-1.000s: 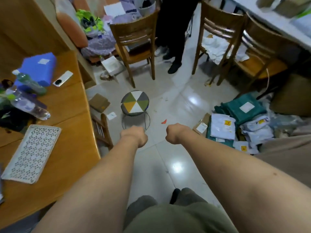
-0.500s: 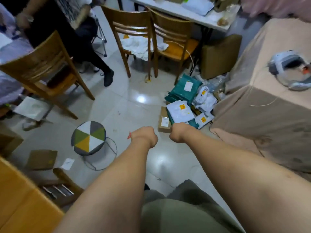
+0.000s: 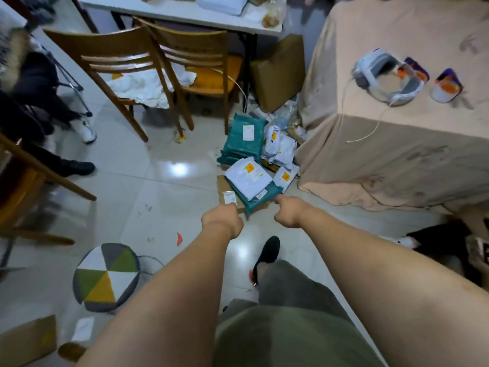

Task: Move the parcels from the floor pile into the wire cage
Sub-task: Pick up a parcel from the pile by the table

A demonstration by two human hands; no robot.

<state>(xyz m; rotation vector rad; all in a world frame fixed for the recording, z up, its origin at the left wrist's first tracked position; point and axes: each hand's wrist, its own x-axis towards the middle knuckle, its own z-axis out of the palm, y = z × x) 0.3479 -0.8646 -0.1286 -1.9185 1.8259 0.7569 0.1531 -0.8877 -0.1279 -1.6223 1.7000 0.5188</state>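
A pile of parcels lies on the tiled floor beside a cloth-covered table. It holds a small cardboard box [image 3: 227,192], a white mailer [image 3: 247,177] on a teal mailer [image 3: 258,199], another teal mailer [image 3: 244,136] behind, and crumpled white bags [image 3: 280,147]. My left hand [image 3: 223,217] is a fist just short of the cardboard box, holding nothing. My right hand [image 3: 287,209] is also curled, next to the near teal mailer's corner, and is empty. No wire cage is in view.
Two wooden chairs [image 3: 124,67] stand behind the pile under a white table [image 3: 185,11]. The beige-draped table [image 3: 397,144] blocks the right side. A patchwork stool [image 3: 105,276] sits at lower left. A person's legs and shoes [image 3: 76,166] are at the left. My shoe [image 3: 267,252] steps forward.
My view has swung right and forward, bringing the parcel pile from the right side to straight ahead. Both fists have come close to the near edge of the pile.
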